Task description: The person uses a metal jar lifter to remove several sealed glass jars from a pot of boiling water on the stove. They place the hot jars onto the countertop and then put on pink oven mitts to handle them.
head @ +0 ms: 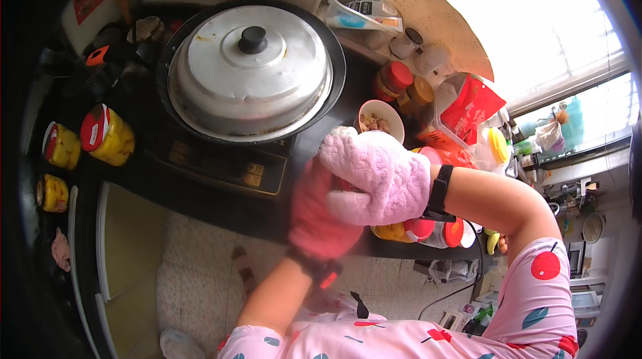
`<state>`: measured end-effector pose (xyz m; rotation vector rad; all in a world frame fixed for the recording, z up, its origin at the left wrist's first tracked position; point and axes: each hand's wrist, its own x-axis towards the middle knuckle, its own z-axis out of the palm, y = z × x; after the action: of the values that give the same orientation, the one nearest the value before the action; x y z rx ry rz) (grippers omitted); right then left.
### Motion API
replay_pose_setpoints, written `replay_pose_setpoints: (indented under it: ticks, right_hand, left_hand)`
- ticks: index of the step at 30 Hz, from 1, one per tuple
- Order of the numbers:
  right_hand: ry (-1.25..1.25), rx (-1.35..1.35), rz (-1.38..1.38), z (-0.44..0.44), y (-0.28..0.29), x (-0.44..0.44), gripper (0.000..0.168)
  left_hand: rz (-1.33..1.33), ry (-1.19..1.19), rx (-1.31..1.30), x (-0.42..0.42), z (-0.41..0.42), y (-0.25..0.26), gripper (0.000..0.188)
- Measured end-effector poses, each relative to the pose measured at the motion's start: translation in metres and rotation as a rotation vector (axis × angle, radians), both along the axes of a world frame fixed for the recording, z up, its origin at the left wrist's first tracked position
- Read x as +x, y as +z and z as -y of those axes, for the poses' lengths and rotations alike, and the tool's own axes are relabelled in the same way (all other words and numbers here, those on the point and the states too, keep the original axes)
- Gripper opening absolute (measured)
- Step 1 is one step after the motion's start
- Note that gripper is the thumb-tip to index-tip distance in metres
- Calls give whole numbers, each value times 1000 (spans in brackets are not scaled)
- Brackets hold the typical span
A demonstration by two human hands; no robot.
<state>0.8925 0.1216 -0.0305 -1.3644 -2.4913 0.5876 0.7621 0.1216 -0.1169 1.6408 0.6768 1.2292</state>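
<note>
My left hand wears a fluffy red-pink mitten and is blurred. Against it lies my right hand in a pale pink fluffy mitten, thumb and fingers spread around the red one. Something red shows in the gap between them; whether an object is held there I cannot tell. Just beyond the right mitten stands a bowl with chunky pieces of food. Up and left of my hands, a domed metal lid with a black knob covers a dark wok above a cooktop control panel.
Jars of yellow pieces line the counter's left. Lidded jars, a red packet and a clear plastic bin crowd the window side. More jars stand by my right wrist. A black cable hangs below the counter edge.
</note>
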Motion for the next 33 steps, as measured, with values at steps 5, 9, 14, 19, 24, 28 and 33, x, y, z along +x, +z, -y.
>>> replay_pose_setpoints:
  ticks: [5,9,14,19,24,28,33]
  right_hand:
    - [-35,-5,-19,2,-2,-3,25]
    - [-61,10,-35,3,-6,-2,23]
    - [-152,126,-7,15,-22,1,25]
    - [-171,320,-9,12,-22,-18,23]
    - [-204,86,-73,32,12,-31,27]
    - [-332,61,-224,49,13,-27,51]
    - [-506,-38,-361,63,47,-20,62]
  left_hand:
    - [-50,15,2,2,-1,-8,42]
    - [-21,-8,-11,4,-1,-10,40]
    - [34,-76,-94,1,3,-2,37]
    - [-167,8,80,-2,4,-8,35]
    - [-273,135,191,-34,33,30,32]
    - [-205,218,297,-81,69,49,42]
    - [-248,356,384,-158,107,45,72]
